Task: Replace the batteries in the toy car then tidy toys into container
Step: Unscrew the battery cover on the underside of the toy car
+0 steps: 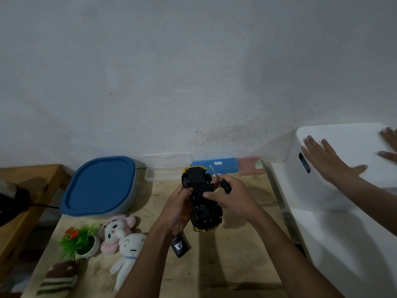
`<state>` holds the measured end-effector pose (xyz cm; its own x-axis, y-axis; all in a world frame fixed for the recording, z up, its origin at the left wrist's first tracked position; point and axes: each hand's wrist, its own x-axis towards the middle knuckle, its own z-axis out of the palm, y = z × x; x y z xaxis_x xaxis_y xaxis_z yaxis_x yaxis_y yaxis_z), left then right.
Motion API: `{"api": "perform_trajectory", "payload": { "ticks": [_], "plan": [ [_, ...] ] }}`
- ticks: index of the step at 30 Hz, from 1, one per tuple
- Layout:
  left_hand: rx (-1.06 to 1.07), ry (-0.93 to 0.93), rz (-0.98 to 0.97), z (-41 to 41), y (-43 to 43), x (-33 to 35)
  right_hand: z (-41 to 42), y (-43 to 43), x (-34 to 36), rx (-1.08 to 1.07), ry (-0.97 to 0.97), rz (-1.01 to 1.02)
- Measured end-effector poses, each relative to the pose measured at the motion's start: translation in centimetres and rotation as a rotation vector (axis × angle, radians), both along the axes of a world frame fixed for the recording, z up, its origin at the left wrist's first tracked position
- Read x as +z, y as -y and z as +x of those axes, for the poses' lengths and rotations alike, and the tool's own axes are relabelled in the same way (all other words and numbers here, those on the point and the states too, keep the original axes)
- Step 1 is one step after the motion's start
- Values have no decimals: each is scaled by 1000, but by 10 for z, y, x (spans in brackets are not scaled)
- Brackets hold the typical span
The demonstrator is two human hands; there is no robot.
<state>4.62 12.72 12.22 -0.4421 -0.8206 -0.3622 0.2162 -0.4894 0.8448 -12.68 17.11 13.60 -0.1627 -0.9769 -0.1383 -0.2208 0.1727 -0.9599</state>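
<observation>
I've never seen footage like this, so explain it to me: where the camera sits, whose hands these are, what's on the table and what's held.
One camera, worn on a person's head, looks down at their bare hands; no machine. The left hand holds a toy car belly-up. The right hand holds a screwdriver. On the wooden table lie a blue-lidded container, a pink plush toy, a white plush rabbit and a potted plant. The hand at far right belongs to someone else, resting on a white box.
</observation>
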Motion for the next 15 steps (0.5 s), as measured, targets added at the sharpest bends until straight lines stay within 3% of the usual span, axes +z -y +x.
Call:
{"api": "perform_trajectory", "payload": {
  "ticks": [6,15],
  "plan": [
    [-6,29,9,-2,2,-1,-8,-2,-6,-10,132,22],
    [98,47,119,15,10,-21,-47,-10,-41,-214,258,116]
  ]
}}
